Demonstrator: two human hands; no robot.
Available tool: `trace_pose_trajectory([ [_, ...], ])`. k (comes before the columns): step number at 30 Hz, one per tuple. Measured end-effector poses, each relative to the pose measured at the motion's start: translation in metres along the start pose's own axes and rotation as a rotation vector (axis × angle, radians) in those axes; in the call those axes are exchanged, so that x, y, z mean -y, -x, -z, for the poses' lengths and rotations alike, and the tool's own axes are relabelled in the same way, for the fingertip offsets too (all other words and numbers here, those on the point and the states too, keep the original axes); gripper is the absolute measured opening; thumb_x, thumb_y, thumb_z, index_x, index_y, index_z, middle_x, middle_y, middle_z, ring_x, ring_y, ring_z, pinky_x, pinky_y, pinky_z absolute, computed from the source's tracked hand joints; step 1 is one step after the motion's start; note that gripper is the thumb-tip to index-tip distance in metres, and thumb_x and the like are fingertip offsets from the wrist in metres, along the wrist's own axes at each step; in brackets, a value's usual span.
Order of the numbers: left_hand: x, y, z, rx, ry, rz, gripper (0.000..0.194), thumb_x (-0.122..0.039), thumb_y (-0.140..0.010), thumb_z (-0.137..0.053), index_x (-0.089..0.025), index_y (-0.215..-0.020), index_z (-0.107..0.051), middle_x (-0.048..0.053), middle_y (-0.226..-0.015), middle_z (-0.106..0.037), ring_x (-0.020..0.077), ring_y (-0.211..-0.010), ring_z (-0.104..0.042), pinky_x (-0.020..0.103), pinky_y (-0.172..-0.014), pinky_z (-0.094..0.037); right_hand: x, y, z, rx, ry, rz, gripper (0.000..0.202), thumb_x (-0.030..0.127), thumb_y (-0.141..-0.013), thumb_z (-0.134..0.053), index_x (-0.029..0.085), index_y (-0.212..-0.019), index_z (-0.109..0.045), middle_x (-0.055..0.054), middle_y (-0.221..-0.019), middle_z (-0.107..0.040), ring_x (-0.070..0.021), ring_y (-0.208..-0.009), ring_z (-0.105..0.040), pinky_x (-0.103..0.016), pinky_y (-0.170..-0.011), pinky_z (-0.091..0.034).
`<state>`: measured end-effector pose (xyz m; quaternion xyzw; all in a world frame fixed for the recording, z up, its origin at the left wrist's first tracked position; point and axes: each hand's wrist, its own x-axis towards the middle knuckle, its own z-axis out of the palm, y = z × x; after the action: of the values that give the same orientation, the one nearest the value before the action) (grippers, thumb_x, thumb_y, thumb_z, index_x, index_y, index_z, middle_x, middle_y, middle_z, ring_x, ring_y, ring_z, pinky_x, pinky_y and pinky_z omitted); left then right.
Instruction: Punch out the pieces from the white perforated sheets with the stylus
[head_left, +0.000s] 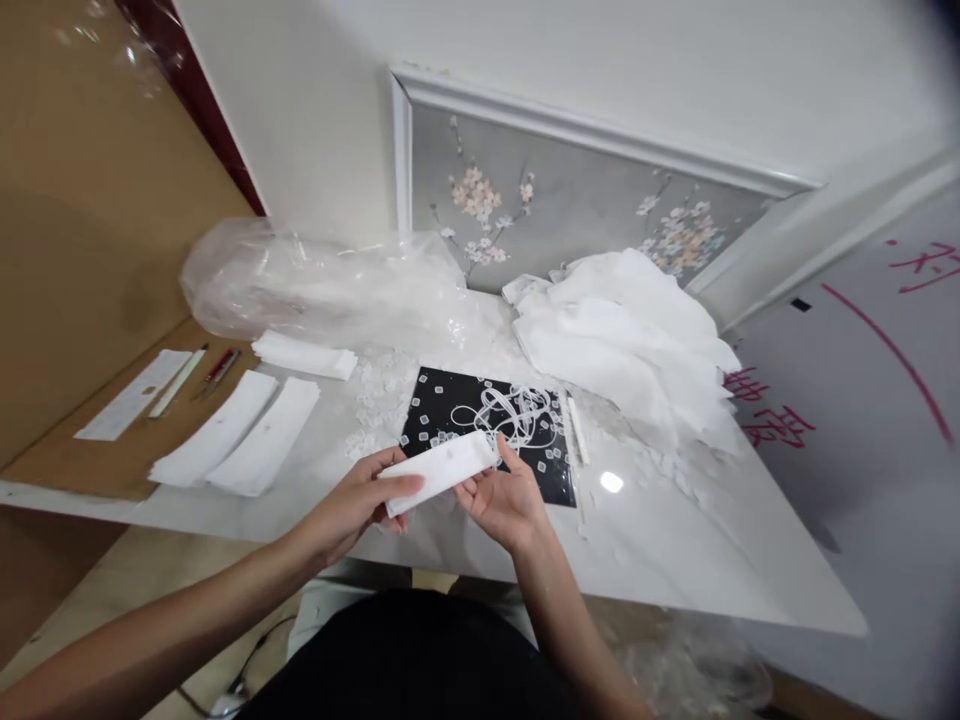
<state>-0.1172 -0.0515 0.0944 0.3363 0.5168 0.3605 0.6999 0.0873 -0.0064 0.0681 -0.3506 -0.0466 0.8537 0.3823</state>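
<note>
Over the front of the table, my left hand [367, 497] grips a stack of white fabric-like strips [442, 468], thumb on top and fingers underneath. My right hand [506, 492] is at the stack's other end, palm turned up, its thumb against the end and its fingers curled at the lower edge. Behind the strips lies a black board [442, 400] scattered with small clear square pieces. A tangle of white elastic cord [517, 415] rests on that board, partly hidden by the stack.
More strip stacks [217, 428] lie on the left, near a cardboard sheet [97, 460] with a white template [135, 395], a pale cutter [178, 382] and a red pen-like tool [220, 366]. Behind are a clear plastic bag [322, 290] and a white sheet pile [622, 340]. A framed picture [570, 190] leans there.
</note>
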Motion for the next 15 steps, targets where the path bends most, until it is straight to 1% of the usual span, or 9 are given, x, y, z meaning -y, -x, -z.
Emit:
trace_pose_trajectory([
  [3,-0.003,0.001,0.000,-0.011,0.029,-0.029,0.036,-0.041,-0.074,-0.077,-0.018,-0.086,-0.052,-0.004,-0.067,-0.054,0.0091,-0.052,-0.054,0.020,-0.048,-0.048,-0.010,-0.009,-0.004,-0.040,0.080,0.108,0.018,0.034,-0.084,-0.067,0.018,-0.092,-0.064,-0.008,-0.093,-0.071,-0.0182,-0.090,-0.069,-0.030,-0.084,-0.057],
  [5,-0.003,0.001,-0.002,-0.028,0.037,-0.060,0.037,-0.042,-0.074,-0.077,-0.019,-0.086,-0.051,-0.004,-0.074,-0.054,0.0098,-0.059,-0.056,0.023,-0.054,-0.053,-0.016,-0.015,-0.010,-0.062,0.108,0.176,0.016,0.028,-0.081,-0.070,0.020,-0.094,-0.065,-0.007,-0.095,-0.071,-0.0185,-0.091,-0.069,-0.030,-0.084,-0.058],
  [8,0.003,0.000,-0.002,-0.046,-0.009,-0.080,0.039,-0.046,-0.075,-0.074,-0.019,-0.085,-0.047,-0.003,-0.080,-0.053,0.0127,-0.067,-0.060,0.028,-0.060,-0.056,-0.021,-0.020,-0.027,0.010,0.183,0.259,0.026,0.035,-0.083,-0.067,0.020,-0.105,-0.064,-0.008,-0.104,-0.070,-0.0231,-0.101,-0.067,-0.037,-0.088,-0.057],
  [10,0.006,-0.001,0.002,-0.061,-0.114,-0.102,0.040,-0.050,-0.079,-0.069,-0.020,-0.091,-0.047,0.000,-0.087,-0.057,0.0174,-0.072,-0.064,0.032,-0.062,-0.056,-0.019,-0.023,-0.041,0.059,0.224,0.321,0.032,0.037,-0.082,-0.067,0.020,-0.108,-0.063,-0.010,-0.109,-0.069,-0.0258,-0.108,-0.065,-0.040,-0.090,-0.056],
  [11,0.006,-0.001,0.004,-0.102,-0.193,-0.158,0.041,-0.052,-0.080,-0.067,-0.020,-0.098,-0.047,0.003,-0.095,-0.058,0.0211,-0.080,-0.066,0.035,-0.066,-0.057,-0.016,-0.025,-0.049,0.059,0.220,0.355,0.033,0.036,-0.080,-0.069,0.020,-0.108,-0.062,-0.010,-0.109,-0.069,-0.0266,-0.109,-0.064,-0.041,-0.089,-0.056],
  [12,0.004,-0.001,0.005,-0.179,-0.284,-0.258,0.044,-0.052,-0.082,-0.064,-0.021,-0.108,-0.046,0.007,-0.107,-0.058,0.0254,-0.094,-0.065,0.040,-0.075,-0.056,-0.013,-0.027,-0.055,0.047,0.205,0.387,0.033,0.035,-0.078,-0.072,0.020,-0.107,-0.062,-0.009,-0.110,-0.068,-0.0270,-0.109,-0.064,-0.041,-0.089,-0.057],
  [13,0.000,-0.002,0.005,-0.287,-0.383,-0.398,0.049,-0.052,-0.085,-0.061,-0.022,-0.119,-0.043,0.011,-0.123,-0.053,0.0293,-0.111,-0.059,0.045,-0.087,-0.053,-0.010,-0.030,-0.061,0.033,0.187,0.422,0.034,0.033,-0.076,-0.073,0.021,-0.106,-0.062,-0.009,-0.111,-0.068,-0.0271,-0.109,-0.064,-0.041,-0.089,-0.057],
  [14,-0.006,-0.004,0.001,-0.402,-0.484,-0.564,0.056,-0.050,-0.087,-0.059,-0.023,-0.130,-0.037,0.014,-0.137,-0.044,0.0318,-0.126,-0.048,0.050,-0.099,-0.046,-0.007,-0.032,-0.067,0.019,0.171,0.462,0.035,0.032,-0.074,-0.074,0.021,-0.106,-0.062,-0.009,-0.112,-0.068,-0.0269,-0.108,-0.064,-0.041,-0.089,-0.057],
  [15,-0.012,-0.007,-0.005,-0.492,-0.584,-0.736,0.062,-0.048,-0.089,-0.056,-0.025,-0.140,-0.028,0.015,-0.148,-0.032,0.0327,-0.137,-0.035,0.054,-0.108,-0.037,-0.003,-0.034,-0.072,0.008,0.162,0.513,0.036,0.032,-0.073,-0.075,0.021,-0.105,-0.062,-0.008,-0.113,-0.067,-0.0262,-0.108,-0.064,-0.041,-0.090,-0.056],
])
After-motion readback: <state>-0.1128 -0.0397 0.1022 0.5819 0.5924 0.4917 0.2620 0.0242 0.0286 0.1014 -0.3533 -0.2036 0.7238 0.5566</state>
